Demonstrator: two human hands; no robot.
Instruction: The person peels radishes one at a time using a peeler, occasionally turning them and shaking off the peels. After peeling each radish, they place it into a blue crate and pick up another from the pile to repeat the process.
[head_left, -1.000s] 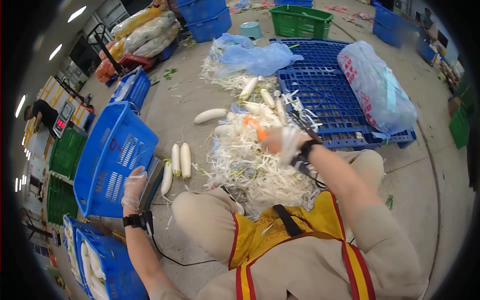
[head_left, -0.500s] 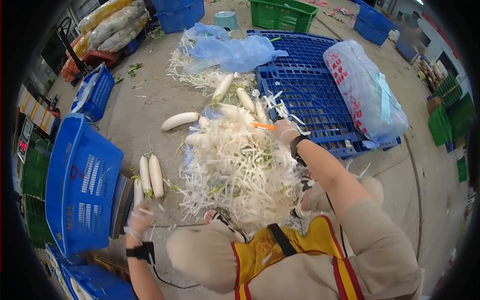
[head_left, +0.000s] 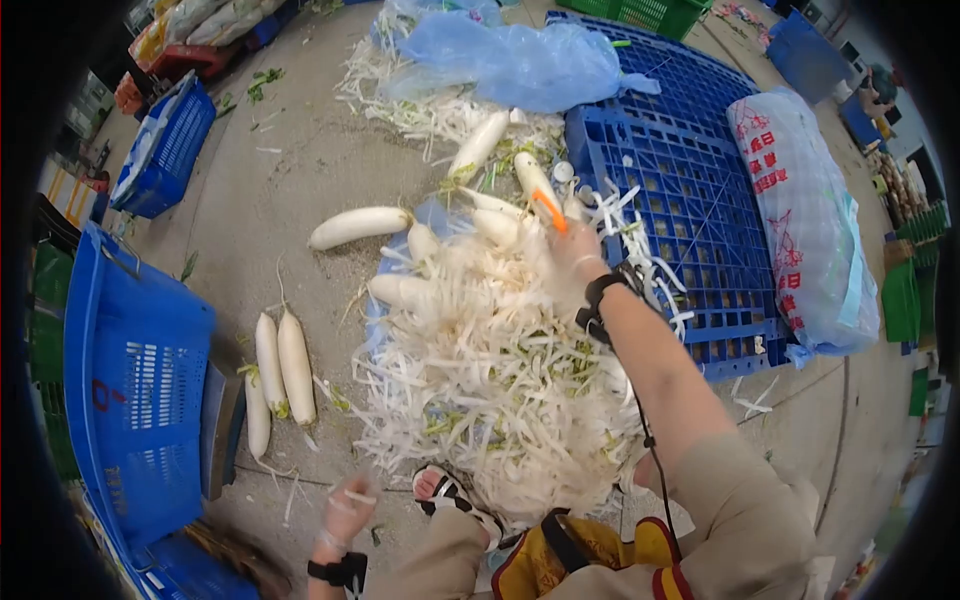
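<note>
In my right hand [head_left: 575, 247] is an orange peeler [head_left: 550, 210], held over the far edge of a heap of white peelings [head_left: 500, 370]. Just beyond the peeler lies a white radish [head_left: 535, 185]; more radishes rest along the heap's far side, one [head_left: 360, 227] off to the left. My left hand [head_left: 348, 505] hangs low over the floor near my foot, its fingers blurred by motion. Ahead of it and to the left, three radishes [head_left: 295, 365] lie side by side on the concrete.
A large blue basket [head_left: 140, 400] stands at the left, a smaller blue crate [head_left: 168, 145] behind it. On the right, a blue pallet [head_left: 690, 220] bears a filled plastic bag [head_left: 800, 220]. Blue plastic film [head_left: 520, 60] covers peelings at the back. A green crate [head_left: 660, 12] stands beyond.
My left hand has drawn back from the three radishes and moved right, towards my foot. My right hand still holds the peeler, now tilted more upright. The camera view has shifted.
</note>
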